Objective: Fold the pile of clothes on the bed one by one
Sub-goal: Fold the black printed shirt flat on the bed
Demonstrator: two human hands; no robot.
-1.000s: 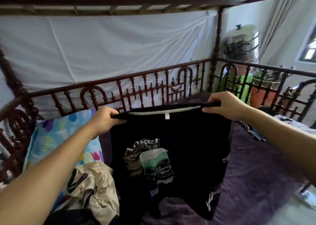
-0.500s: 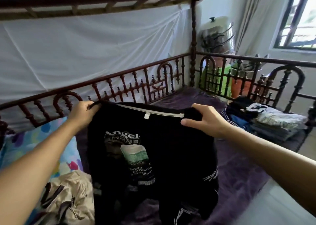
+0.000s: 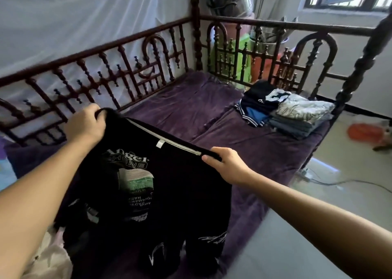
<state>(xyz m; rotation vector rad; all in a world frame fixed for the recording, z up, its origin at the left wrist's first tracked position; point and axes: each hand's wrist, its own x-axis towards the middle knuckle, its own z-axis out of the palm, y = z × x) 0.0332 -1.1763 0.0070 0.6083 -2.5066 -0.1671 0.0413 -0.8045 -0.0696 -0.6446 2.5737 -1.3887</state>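
Above a purple-covered bed (image 3: 191,109) with dark carved wooden railings (image 3: 131,66), a person held up a black printed T-shirt (image 3: 169,193) by its shoulders. The left hand (image 3: 86,123) gripped one shoulder, fingers curled and closed over the bunched fabric near the side railing. The right hand (image 3: 227,164) held the other shoulder, fingers folded over the top edge; whether the thumb pressed underneath could not be seen. Between the hands the neckline with its pale tape and small white tag ran taut, sloping down toward the right hand. The shirt's body hung in front of the person, its lower part reaching the bed, the chest print facing the camera. Near the bed's far corner lay a stack of folded clothes (image 3: 297,113), well apart from the shirt. Pale crumpled garments (image 3: 48,257) lay at lower left, partly behind the left forearm. White netting (image 3: 84,19) hung behind the railings.
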